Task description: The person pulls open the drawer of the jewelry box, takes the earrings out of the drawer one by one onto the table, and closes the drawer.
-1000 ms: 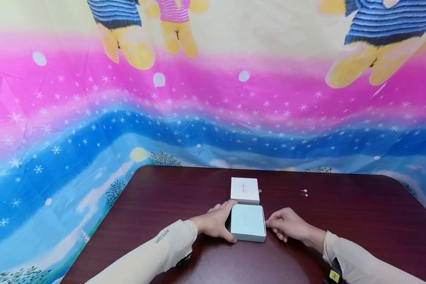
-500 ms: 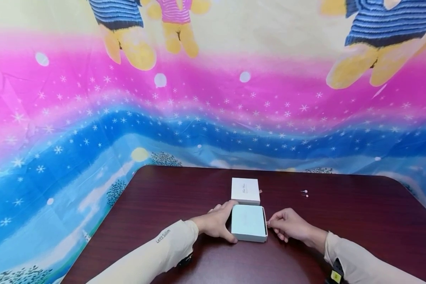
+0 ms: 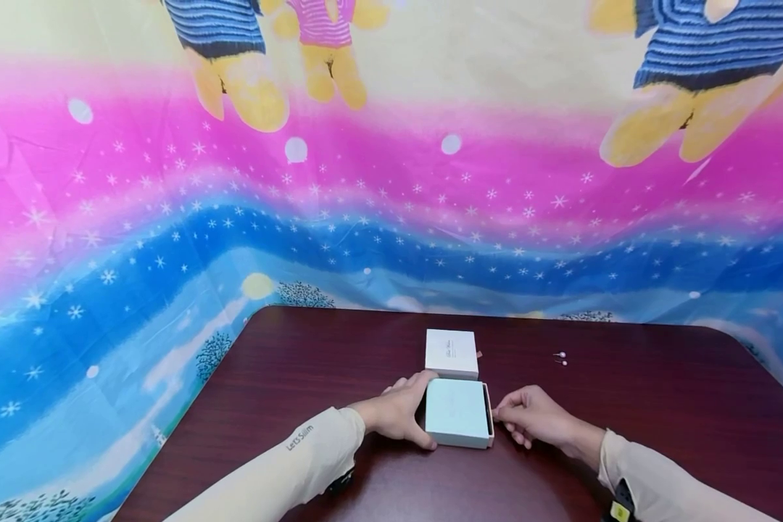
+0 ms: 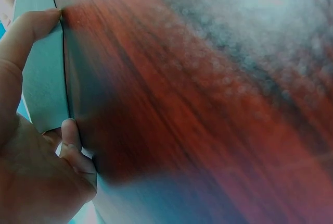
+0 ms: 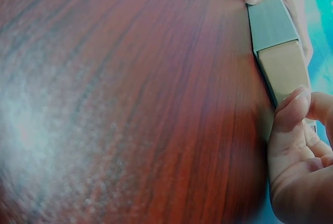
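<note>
A pale mint slide-out gift box (image 3: 457, 409) lies flat on the dark table, its inner drawer (image 5: 284, 70) partly out of the right side of the sleeve. My left hand (image 3: 401, 413) grips the sleeve from the left, thumb at the near corner and fingers at the far one. In the left wrist view, the sleeve's side (image 4: 44, 78) sits between thumb and fingers. At the drawer's right end, my right hand (image 3: 536, 415) pinches with thumb and forefinger; the pinched part is mostly hidden behind the fingertips.
Just behind the mint box stands a white box (image 3: 450, 351) with dark print and a small ribbon tab (image 3: 479, 354) on its right. Two pearl-headed earrings (image 3: 562, 355) lie farther right. A printed cloth (image 3: 391, 181) hangs beyond the wooden table's (image 3: 659, 406) back edge.
The drawer has slid a little to the right out of the mint sleeve, the right hand moving with it. The left hand keeps its grip on the sleeve.
</note>
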A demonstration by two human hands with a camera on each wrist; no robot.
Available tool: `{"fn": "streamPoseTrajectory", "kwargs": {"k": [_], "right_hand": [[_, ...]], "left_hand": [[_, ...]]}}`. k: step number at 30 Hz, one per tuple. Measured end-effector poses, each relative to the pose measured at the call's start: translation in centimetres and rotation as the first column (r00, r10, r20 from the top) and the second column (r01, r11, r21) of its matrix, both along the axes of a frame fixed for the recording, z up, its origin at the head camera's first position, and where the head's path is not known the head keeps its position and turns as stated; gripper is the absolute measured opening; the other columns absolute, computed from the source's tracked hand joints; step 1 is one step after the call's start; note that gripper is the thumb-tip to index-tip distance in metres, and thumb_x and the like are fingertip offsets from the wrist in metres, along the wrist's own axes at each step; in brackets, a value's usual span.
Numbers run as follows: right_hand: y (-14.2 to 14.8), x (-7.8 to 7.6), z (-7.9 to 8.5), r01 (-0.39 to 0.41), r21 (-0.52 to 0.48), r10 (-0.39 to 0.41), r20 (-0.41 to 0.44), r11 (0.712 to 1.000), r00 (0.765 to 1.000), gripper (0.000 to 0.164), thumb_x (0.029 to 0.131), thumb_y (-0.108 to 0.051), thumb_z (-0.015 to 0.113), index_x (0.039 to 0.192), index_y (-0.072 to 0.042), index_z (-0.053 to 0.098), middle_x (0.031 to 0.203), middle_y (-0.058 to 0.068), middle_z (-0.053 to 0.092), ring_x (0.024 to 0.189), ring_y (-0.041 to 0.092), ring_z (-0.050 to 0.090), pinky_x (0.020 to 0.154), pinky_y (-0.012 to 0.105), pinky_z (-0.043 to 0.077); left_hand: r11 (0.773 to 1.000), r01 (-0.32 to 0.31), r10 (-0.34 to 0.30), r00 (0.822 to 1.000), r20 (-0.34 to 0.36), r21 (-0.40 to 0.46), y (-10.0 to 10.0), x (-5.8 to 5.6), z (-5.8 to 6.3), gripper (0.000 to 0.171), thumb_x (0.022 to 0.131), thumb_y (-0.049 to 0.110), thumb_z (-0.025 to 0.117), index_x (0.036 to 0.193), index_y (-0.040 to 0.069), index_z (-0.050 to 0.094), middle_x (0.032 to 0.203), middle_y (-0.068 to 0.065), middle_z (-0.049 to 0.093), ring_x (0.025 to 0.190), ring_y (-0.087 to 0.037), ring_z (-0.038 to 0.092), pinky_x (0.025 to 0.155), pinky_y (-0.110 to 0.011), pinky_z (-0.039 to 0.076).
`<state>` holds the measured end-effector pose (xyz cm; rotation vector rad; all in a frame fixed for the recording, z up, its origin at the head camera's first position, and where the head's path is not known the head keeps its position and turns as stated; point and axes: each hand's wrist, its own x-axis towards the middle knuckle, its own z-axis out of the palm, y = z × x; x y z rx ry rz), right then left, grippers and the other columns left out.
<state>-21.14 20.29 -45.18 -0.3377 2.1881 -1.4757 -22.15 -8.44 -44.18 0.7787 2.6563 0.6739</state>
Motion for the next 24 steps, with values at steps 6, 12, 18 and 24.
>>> {"fn": "streamPoseTrajectory", "kwargs": {"k": [6, 12, 18, 24], "right_hand": [[0.02, -0.04, -0.07, -0.003, -0.001, 0.003, -0.004, 1.0, 1.0, 0.026, 0.098, -0.017, 0.062, 0.091, 0.007, 0.068, 0.062, -0.004, 0.055, 0.049, 0.005, 0.051, 0.048, 0.021, 0.047], [0.12, -0.05, -0.09, -0.001, -0.002, 0.001, -0.002, 1.0, 1.0, 0.026, 0.097, -0.017, 0.062, 0.091, 0.007, 0.068, 0.062, -0.004, 0.055, 0.049, 0.005, 0.051, 0.048, 0.021, 0.047], [0.18, -0.01, -0.02, 0.002, 0.0, -0.002, -0.004, 1.0, 1.0, 0.026, 0.097, -0.018, 0.062, 0.091, 0.006, 0.068, 0.063, -0.004, 0.055, 0.049, 0.005, 0.051, 0.049, 0.021, 0.047], [0.32, 0.0, -0.05, 0.003, -0.002, -0.003, -0.004, 1.0, 1.0, 0.024, 0.097, -0.017, 0.062, 0.092, 0.006, 0.068, 0.063, -0.004, 0.055, 0.05, 0.006, 0.051, 0.049, 0.021, 0.048]], "left_hand": [[1.0, -0.003, 0.003, 1.0, -0.001, -0.004, 0.04, 0.0, 0.06, 0.103, 0.068, 0.038, 0.091, 0.149, 0.022, 0.03, 0.139, 0.004, 0.05, 0.111, -0.012, 0.046, 0.097, -0.03, 0.038], [1.0, -0.008, 0.008, 1.0, -0.002, -0.003, 0.1, -0.07, -0.02, 0.104, 0.068, 0.038, 0.092, 0.15, 0.022, 0.03, 0.14, 0.005, 0.05, 0.111, -0.012, 0.046, 0.096, -0.03, 0.038], [1.0, -0.008, 0.008, 1.0, -0.003, 0.002, 0.11, -0.17, -0.16, 0.103, 0.067, 0.037, 0.092, 0.149, 0.022, 0.031, 0.138, 0.005, 0.051, 0.11, -0.012, 0.046, 0.095, -0.029, 0.038], [1.0, -0.009, 0.009, 1.0, 0.001, -0.002, 0.11, -0.11, -0.17, 0.105, 0.067, 0.037, 0.092, 0.15, 0.022, 0.03, 0.14, 0.005, 0.05, 0.111, -0.012, 0.046, 0.096, -0.03, 0.038]]}}
